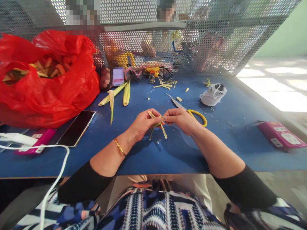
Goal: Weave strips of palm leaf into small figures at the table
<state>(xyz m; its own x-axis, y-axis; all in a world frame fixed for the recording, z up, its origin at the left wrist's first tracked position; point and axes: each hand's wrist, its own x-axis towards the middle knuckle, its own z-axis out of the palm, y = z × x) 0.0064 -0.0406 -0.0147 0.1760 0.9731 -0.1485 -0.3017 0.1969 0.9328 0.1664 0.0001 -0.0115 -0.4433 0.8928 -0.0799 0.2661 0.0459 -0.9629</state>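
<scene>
Both hands meet just above the middle of the frame, over the blue table [168, 153]. The left hand [144, 123] has its grip closed on the leaf strips [158, 125], thumb and fingers pinching one side. The right hand [181, 119] pinches the other side, its grip closed too.

The strips cross between the fingertips, held a little above the table. Several loose ends stick out downward and toward the upper left. I judge the piece partly made: the strips are joined at one crossing, but the ends are untrimmed and I can make out no finished shape.

Just behind the right hand lie the yellow-handled scissors [192, 111], untouched, and further to the upper right sits the white thread [213, 94]. Small offcuts [168, 85] are scattered above centre, so I take it some cutting is done.

Whole leaf stalks [120, 94] lie above and left of the hands, uncut. The red bag [48, 80] at upper left holds more pieces, so plenty of material looks unused. A phone [76, 127] lies at the left.
</scene>
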